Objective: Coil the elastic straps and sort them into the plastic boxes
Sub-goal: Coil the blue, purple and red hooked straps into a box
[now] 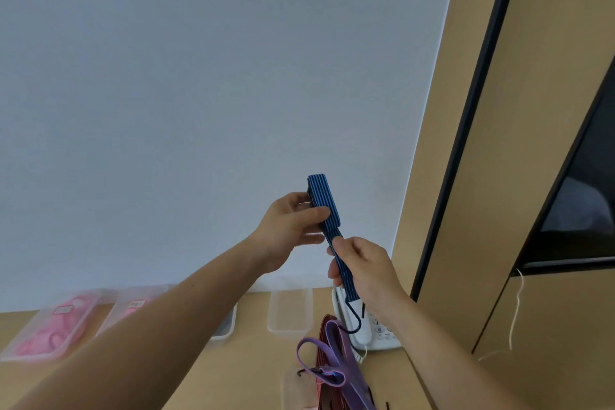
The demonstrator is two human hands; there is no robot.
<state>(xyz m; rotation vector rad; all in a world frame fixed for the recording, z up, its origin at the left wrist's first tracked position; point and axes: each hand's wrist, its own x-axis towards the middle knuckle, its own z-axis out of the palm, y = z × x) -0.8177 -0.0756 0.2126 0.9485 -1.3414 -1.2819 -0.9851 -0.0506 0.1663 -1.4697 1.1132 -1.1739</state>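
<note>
Coiling is the step in hand. Left hand (288, 226) grips the folded bundle of the blue strap (324, 200), thumb across its face, raised in front of the wall. Right hand (366, 271) is closed on the free tail just below, with the hook (356, 319) dangling under it. Only 1 short tail appears unwound. Next move, by judgement: wrap the tail, secure the hook, lower the coil to a box. The clear box (289, 313) on the table looks empty; the far-left box (40, 358) holds pink straps. A purple strap (336, 343) lies uncoiled nearby.
</note>
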